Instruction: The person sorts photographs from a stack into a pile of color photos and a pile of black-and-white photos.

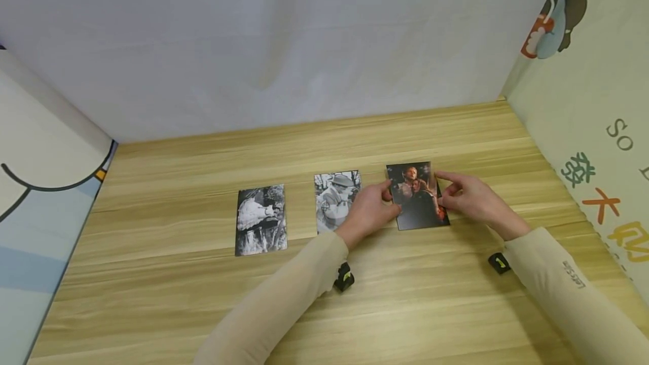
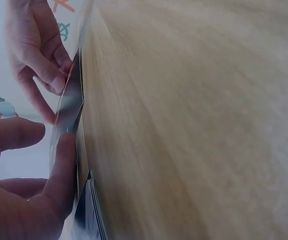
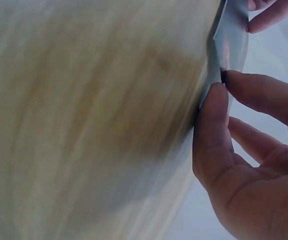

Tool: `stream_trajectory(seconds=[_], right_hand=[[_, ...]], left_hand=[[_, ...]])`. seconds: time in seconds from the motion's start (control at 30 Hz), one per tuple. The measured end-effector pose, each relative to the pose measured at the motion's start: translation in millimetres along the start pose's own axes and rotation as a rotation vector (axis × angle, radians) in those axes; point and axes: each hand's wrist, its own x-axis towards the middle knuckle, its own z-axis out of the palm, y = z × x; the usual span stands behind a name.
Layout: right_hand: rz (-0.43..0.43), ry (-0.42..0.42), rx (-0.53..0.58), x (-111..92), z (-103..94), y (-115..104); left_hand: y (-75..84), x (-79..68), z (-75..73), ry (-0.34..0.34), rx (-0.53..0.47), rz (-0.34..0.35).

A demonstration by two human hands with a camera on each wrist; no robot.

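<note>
Both hands (image 1: pixel 370 210) (image 1: pixel 471 199) pinch opposite edges of a thin, glossy rectangular photo (image 1: pixel 418 201) at the wood-grained table (image 1: pixel 421 286).

head: bright, even | soft shadows on tabletop (image 1: pixel 167 292) | wrist views: hazy, tabletop blurred

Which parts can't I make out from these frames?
Head: lower right of the middle photo, hidden by the left hand.
Head: top of the wall cartoon, beyond the upper edge.
Left wrist: image on the color photo, seen almost edge-on.
Right wrist: the left hand, mostly cut off, top right.
</note>
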Motion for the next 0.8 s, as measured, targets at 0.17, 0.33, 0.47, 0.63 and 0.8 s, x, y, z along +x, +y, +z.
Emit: stream_trajectory(seconds=[0.17, 0.33, 0.47, 0.63, 0.8], right_hand=[[0.013, 0.004, -0.029, 3.6, 1.9, 2.6], [0.019, 0.017, -0.051, 4.8, 2.5, 4.4], [0.029, 0.043, -0.048, 1.3, 2.6, 4.4], [0.039, 0.105, -0.028, -8.5, 3.9, -0.8], [0.025, 0.186, 0.020, -17.5, 6.1, -11.1]], left_hand=[[-1.3, 3.8, 0.5, -0.004, 0.031, 0.004], [-2.1, 5.2, 0.4, 0.001, 0.035, 0.005], [-1.5, 2.0, 0.2, 0.002, 0.003, -0.015], [1.3, -8.2, -0.4, 0.021, -0.102, -0.011], [4.0, -20.9, -4.8, 0.071, -0.224, 0.025]])
